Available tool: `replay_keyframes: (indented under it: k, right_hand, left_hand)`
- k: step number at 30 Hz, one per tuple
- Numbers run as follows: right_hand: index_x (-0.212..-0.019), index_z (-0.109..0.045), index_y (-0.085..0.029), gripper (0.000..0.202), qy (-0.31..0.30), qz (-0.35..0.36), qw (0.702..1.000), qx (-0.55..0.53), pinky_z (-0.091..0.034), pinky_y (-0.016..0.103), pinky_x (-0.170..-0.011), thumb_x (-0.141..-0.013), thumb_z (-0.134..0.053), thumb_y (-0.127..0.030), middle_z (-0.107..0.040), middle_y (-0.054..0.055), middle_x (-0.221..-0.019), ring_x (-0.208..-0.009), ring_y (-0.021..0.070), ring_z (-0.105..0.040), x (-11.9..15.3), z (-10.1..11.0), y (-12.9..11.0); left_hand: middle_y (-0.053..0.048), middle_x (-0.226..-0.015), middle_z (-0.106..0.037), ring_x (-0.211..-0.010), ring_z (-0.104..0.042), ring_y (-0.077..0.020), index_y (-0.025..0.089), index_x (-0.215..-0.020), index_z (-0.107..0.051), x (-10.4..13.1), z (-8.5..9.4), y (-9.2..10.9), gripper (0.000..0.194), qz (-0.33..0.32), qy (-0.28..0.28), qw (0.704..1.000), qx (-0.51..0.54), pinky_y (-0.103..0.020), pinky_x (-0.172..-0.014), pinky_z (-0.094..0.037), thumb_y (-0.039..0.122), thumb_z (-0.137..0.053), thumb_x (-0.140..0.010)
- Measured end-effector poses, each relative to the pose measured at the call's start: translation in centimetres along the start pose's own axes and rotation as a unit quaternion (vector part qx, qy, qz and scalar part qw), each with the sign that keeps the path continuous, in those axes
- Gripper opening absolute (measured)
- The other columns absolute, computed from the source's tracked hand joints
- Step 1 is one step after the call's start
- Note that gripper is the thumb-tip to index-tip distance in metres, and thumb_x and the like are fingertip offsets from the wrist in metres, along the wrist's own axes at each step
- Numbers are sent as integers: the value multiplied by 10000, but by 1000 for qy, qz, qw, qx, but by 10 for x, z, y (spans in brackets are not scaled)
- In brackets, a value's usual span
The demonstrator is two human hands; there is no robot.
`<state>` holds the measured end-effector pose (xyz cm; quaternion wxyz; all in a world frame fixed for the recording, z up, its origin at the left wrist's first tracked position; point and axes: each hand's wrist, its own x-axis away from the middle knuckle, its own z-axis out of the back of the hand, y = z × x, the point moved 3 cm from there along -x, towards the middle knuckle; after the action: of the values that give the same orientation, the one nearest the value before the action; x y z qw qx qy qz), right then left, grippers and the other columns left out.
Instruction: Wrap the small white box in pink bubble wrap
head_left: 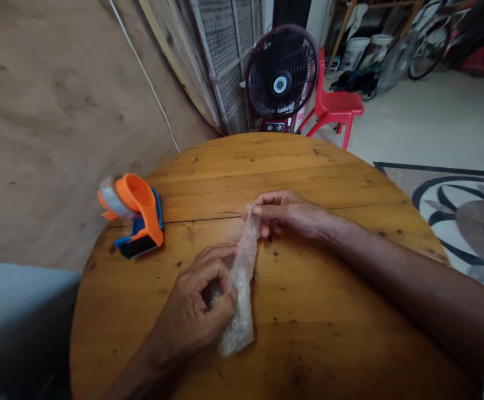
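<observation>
A long, narrow strip of folded bubble wrap (242, 283) lies over the middle of the wooden table (329, 311). My right hand (287, 214) pinches its far end between thumb and fingers. On the near half, my left hand (204, 294) grips the left edge, thumb on top and fingers curled at the side. Whether anything is wrapped inside cannot be made out. To the left, near the table's edge, stands an orange and blue tape dispenser (144, 214) with a roll of clear tape.
A fan (281, 80) and a red chair (337, 105) stand beyond the table's far edge. A wooden panel (59, 139) rises along the left, with a white cable (142, 66) hanging before it. Buckets (354, 53) and a bicycle (431, 44) are at the back right.
</observation>
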<state>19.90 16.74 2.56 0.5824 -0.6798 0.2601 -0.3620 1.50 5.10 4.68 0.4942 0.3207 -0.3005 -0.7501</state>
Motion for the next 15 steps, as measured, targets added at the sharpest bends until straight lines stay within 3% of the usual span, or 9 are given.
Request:
replay_keyframes:
  k: [7,11,15]
  right_hand:
    - [-838,-667,-149,214,64,26,997,-37,-344,178,-407,-804,-655,-360,-659,8,-593,-470,78,-535,3,8,1]
    - [-867,-678,-174,158,100,61,993,-11,-380,184,-431,-784,-672,-308,-682,14,-720,-561,92,-567,5,15,-2]
    - [-990,-670,-190,266,63,73,993,62,-472,208,-546,-746,-716,-284,-689,12,-856,-685,107,-607,4,16,-2]
  left_hand:
    - [-96,-1146,-686,-1125,-617,-302,212,-613,-476,-1,-1,-2,149,30,-13,999,20,-464,-871,-537,192,-546,-743]
    - [-98,-1157,-679,-1135,-610,-302,213,-614,-474,-1,-1,-2,151,32,-13,999,22,-468,-874,-535,194,-543,-747]
    - [-98,-1172,-671,-1162,-592,-303,210,-622,-477,0,-2,-2,146,29,-11,999,22,-464,-889,-528,185,-546,-748]
